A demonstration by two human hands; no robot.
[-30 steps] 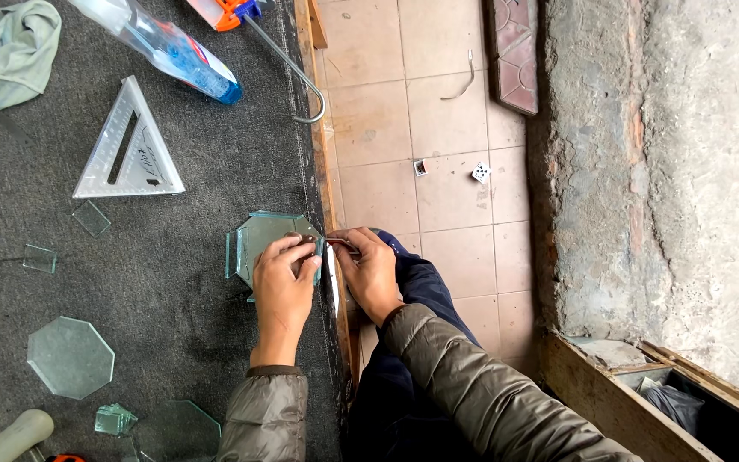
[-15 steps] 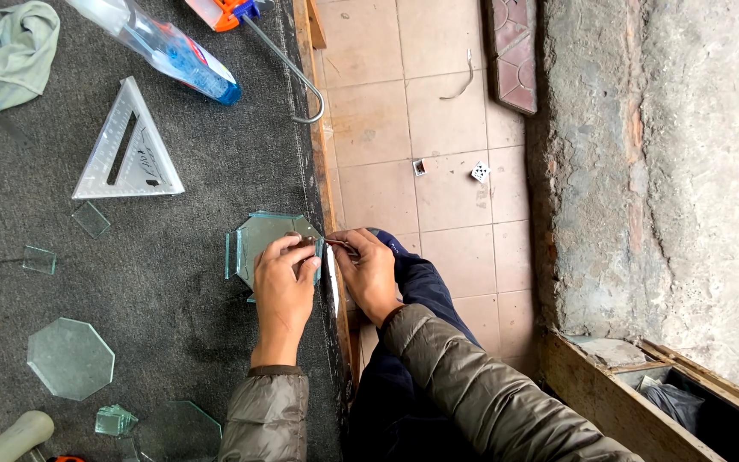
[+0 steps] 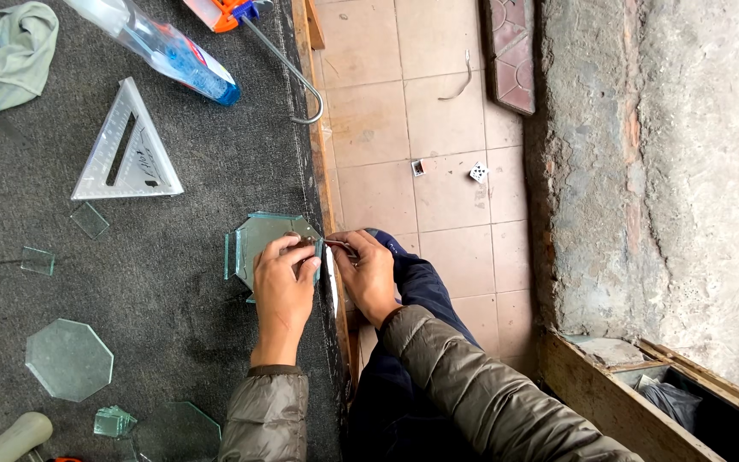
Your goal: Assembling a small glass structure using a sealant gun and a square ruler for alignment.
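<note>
Almost nothing is changing against the earlier views: both hands are staying at the desk (image 3: 173, 257) edge, the glass (image 3: 263, 239) is lying in the same spot.

Left hand (image 3: 284, 282) is pressing flat, fingers together, on the glass, a greenish angular pane sitting at the desk's right edge and partly hidden under the palm. Right hand (image 3: 369, 274) is pinching a small dark tool (image 3: 341, 248) right at the pane's edge; the tool's kind is too small to tell.

The desk is covered in coarse dark grey felt. Lying on it: a clear octagon (image 3: 68, 359), small square offcuts (image 3: 89, 220), a metal triangle square (image 3: 127, 147), a plastic bottle (image 3: 164, 47) of blue liquid, a crumpled pale rag (image 3: 6, 56). Beige floor tiles (image 3: 404, 128) are showing to the right, then a rough plastered wall (image 3: 686, 171).
</note>
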